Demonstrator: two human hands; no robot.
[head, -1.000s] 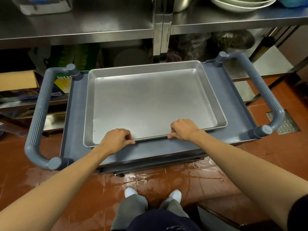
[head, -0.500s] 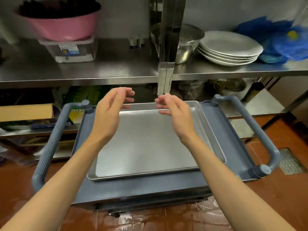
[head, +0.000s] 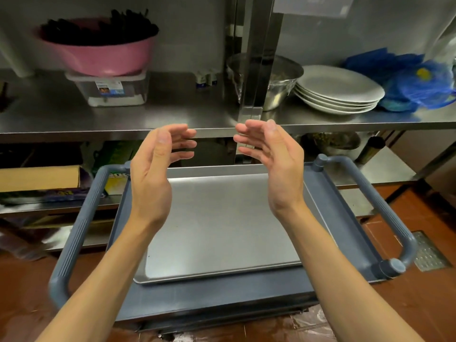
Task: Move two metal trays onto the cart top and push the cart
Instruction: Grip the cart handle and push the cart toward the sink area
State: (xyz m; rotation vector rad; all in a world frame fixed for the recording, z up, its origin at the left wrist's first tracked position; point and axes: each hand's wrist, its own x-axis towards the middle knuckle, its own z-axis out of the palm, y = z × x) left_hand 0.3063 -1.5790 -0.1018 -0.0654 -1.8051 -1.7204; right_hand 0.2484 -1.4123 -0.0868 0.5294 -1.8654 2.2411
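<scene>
Steel shelf [head: 123,119]: pink basin [head: 98,55], plates [head: 338,90], blue bags [head: 409,80]. Below: grey cart [head: 345,218], metal tray [head: 222,230]. Left hand [head: 158,169], right hand [head: 274,159] raised, spread, empty.

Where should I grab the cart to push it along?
Take the ribbed grey handle bar at the left end of the cart, or its twin at the right. Each runs the cart's full depth, raised clear of the tray, so both hands can wrap it.
</scene>
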